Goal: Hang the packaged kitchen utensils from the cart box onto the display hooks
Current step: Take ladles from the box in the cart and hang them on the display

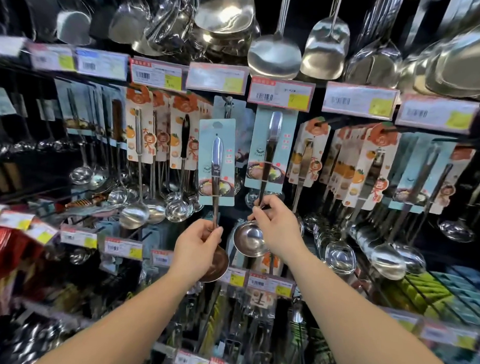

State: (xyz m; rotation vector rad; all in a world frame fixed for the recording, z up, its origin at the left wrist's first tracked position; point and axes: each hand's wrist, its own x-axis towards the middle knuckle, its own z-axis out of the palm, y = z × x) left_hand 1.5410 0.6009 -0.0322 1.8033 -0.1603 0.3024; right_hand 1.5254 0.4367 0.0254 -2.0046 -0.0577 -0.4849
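Two ladles in hand: you hold one carded ladle in each hand, both raised at centre frame before the display.
Left hand: your left hand (197,245) has its fingers curled round the shaft of the left ladle (216,181), just above its bowl, which sits low at centre behind the hand.
Right hand: your right hand (278,226) pinches the shaft of the right ladle (269,155) between thumb and fingertips, with its bowl (250,239) just left of the palm.
Left card: the blue card stands upright at centre, its hanging hole apparently below and clear of the hook (228,103) above it; judged not yet hung.
Right card: its top edge reaches up under the price label (281,94) at upper centre; whether the hole is on a hook cannot be told, as the label covers it.
Stock already hung: orange-carded utensils (139,134) fill the hooks left and right of centre, and bare steel spatulas (325,48) hang along the top.
Cart box: not in view, so the number of items left in it cannot be judged.
Progress: two pieces are at the hooks but neither is confirmed seated; you have both to hang and release.
Image quality: edges of the frame are blurred.
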